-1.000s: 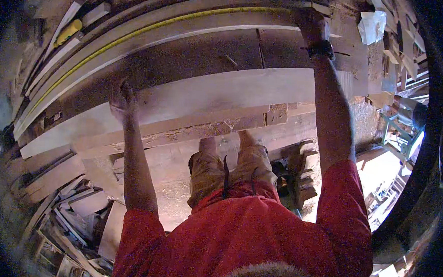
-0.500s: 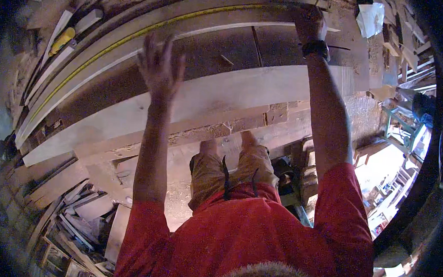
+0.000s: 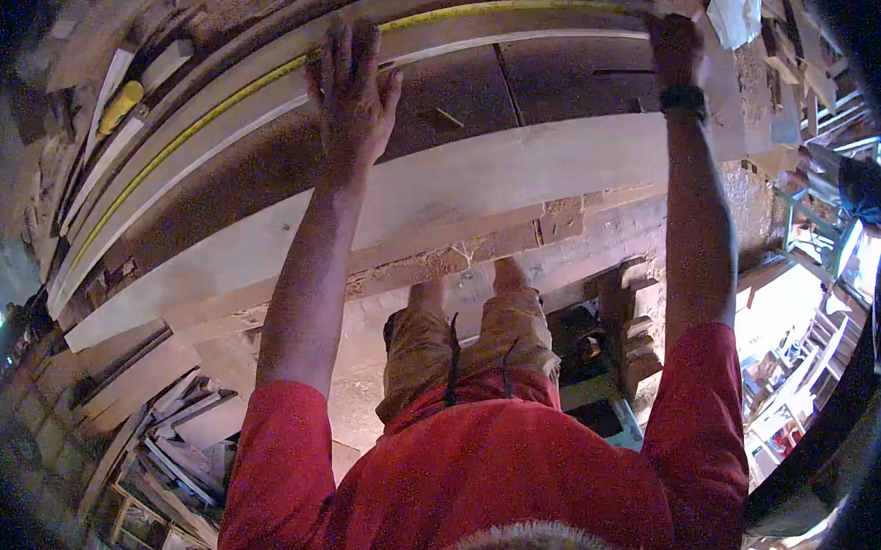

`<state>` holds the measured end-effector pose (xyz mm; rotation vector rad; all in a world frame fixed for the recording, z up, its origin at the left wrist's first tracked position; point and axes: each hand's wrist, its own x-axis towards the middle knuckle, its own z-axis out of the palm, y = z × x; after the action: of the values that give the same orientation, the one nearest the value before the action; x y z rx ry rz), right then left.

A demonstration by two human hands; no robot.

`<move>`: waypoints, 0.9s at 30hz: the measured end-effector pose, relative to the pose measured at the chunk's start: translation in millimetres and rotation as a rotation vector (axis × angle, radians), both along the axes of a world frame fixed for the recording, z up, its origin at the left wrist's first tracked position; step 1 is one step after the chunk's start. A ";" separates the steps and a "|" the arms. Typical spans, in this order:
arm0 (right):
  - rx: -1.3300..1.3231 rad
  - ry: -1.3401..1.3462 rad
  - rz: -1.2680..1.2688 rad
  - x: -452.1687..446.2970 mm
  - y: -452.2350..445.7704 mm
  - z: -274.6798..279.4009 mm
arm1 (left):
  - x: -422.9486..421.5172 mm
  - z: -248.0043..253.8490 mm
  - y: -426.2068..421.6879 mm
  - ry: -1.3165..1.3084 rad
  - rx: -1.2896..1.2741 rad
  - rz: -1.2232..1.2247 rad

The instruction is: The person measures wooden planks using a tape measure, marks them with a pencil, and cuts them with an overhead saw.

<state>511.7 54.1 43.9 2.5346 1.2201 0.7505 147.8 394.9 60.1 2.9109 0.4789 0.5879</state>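
My left hand [image 3: 355, 96] is open, its fingers stretched forward over the yellow measuring tape [image 3: 210, 114] and the pale-edged board [image 3: 412, 52] beneath it. Whether the palm presses down, I cannot tell. The tape runs lengthwise along the board, from the far left to beside my right hand [image 3: 678, 48]. That hand looks closed, with a dark band on its wrist; it is dark and blurred, and what it holds is hidden. Nearer to me lies a wide pale plank [image 3: 487, 153], with my forearms reaching across it.
A yellow-handled tool [image 3: 120, 109] lies among wood strips at the left. Scrap wood [image 3: 177, 450] is heaped at lower left. A pale sheet [image 3: 735, 20] lies at the upper right. Another person [image 3: 844, 182] is at the right edge, near a greenish stand [image 3: 812, 220].
My right hand has moved right along the board, and more tape shows to its left. My left hand has moved forward and slightly right, over the tape. The view has shifted slightly.
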 end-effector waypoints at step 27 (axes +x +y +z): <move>0.707 0.507 -0.151 -6.1 -21.6 6.4 | 1.7 -4.6 -0.1 -0.016 0.022 0.003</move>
<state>505.6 32.5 50.3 3.5198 0.9768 0.5900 149.5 394.8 55.5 2.9240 0.4785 0.6203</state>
